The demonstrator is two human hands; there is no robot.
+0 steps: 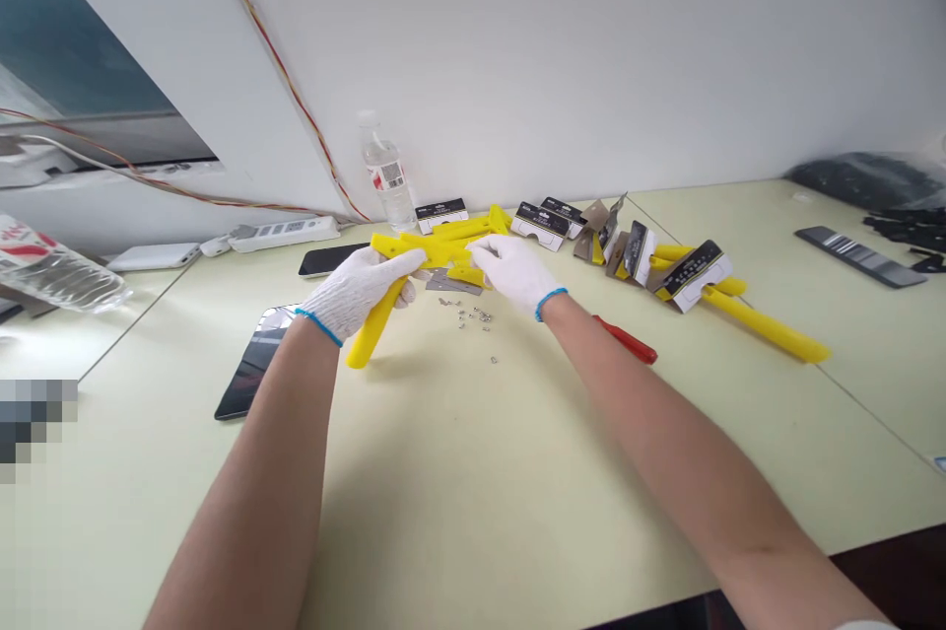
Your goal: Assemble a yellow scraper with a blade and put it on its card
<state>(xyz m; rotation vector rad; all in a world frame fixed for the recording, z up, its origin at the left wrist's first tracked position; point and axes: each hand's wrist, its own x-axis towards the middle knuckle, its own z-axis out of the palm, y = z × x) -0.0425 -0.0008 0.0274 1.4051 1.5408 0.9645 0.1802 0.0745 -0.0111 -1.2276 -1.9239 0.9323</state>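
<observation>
My left hand (356, 290), in a white knit glove with a blue cuff, is wrapped round a yellow plastic tool handle (378, 319). The handle's shaft slants down toward me, and its crosspiece reaches right. At the right end of the crosspiece is my right hand (513, 270), gloved alike, its fingertips pinched together; what they hold, if anything, is too small to make out. Just beyond and below lie more yellow handles (462, 228) and a grey metal blade (441, 281) with holes. Several small metal screws or nuts (484, 316) are scattered on the table beneath my hands.
A red-handled tool (627, 338) lies partly behind my right forearm. To the right are yellow scrapers (765, 322) in card sleeves (693, 275) and a dark flat strip (859, 256). Phones (255, 364), a water bottle (388, 176) and a power strip (285, 233) are at left and back.
</observation>
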